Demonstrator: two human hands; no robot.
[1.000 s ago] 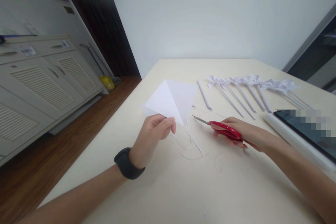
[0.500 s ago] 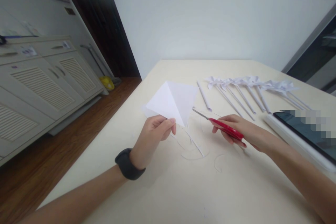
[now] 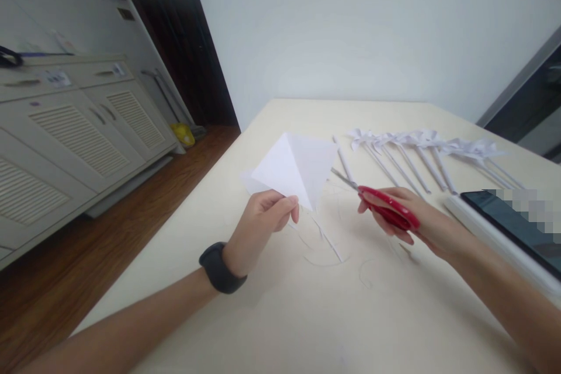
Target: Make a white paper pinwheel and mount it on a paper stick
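A creased white sheet of paper (image 3: 284,166) is pinched at its near edge by my left hand (image 3: 269,210), thumb on top, and held over the table. My right hand (image 3: 401,210) is closed on red-handled scissors (image 3: 385,204). Their blades point left toward the paper's right edge, a small gap away from it; the blades look closed together. Thin curled paper strips (image 3: 326,263) lie on the table below the sheet, between my hands. Beyond the scissors rests a rolled paper stick (image 3: 343,159).
Several white paper pinwheels (image 3: 421,140) on paper sticks lie in a row at the back right of the white table (image 3: 263,315). A tablet (image 3: 521,222) on a white box-like thing sits to the right. A thin pointed stick (image 3: 404,249) lies beneath my right hand.
My right hand has lifted slightly and turned the scissors, with the tips now higher beside the paper. The left hand keeps its pinch. The whole view has shifted a little.
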